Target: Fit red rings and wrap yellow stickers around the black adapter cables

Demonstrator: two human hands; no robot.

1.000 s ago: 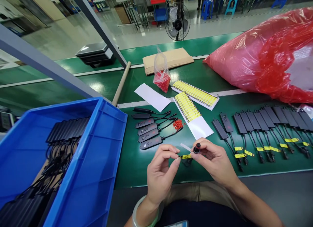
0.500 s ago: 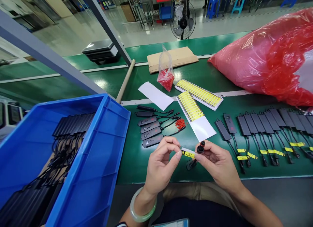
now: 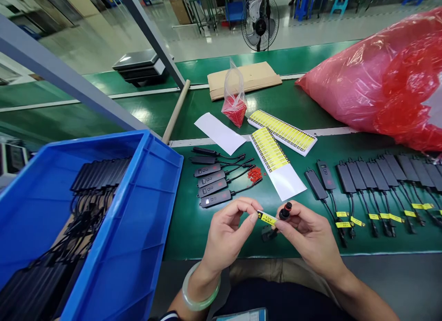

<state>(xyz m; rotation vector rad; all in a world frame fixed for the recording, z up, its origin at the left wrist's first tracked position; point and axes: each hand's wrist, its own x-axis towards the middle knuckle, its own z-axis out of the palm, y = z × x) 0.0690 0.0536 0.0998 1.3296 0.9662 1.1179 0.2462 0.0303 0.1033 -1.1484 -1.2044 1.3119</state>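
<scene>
Between my two hands stretches a yellow-and-black 12V label (image 3: 267, 218). My left hand (image 3: 232, 231) pinches its left end between thumb and forefinger. My right hand (image 3: 309, 233) holds a black cable connector (image 3: 285, 211) with an orange-red ring, and its thumb presses the label's right end close to the cable. Below, a dark controller box (image 3: 268, 233) shows partly behind the fingers. Left of my hands lie several black controllers (image 3: 216, 199) with short cables, beside a small pile of red rings (image 3: 254, 174). Farther right, a row of black controllers (image 3: 347, 177) carries yellow labels on the cables.
A blue crate (image 3: 162, 196) of black controllers stands at the left. Label sheets (image 3: 286, 185), a white paper strip (image 3: 221, 133), a clear bag of red pieces (image 3: 235, 110) and flat cardboard (image 3: 255, 77) lie ahead. A large red plastic bag (image 3: 355, 81) fills the back right.
The label has turned to show its printed face and now slants down to the right. A white strip seen beside it earlier no longer shows. Both hands keep their hold.
</scene>
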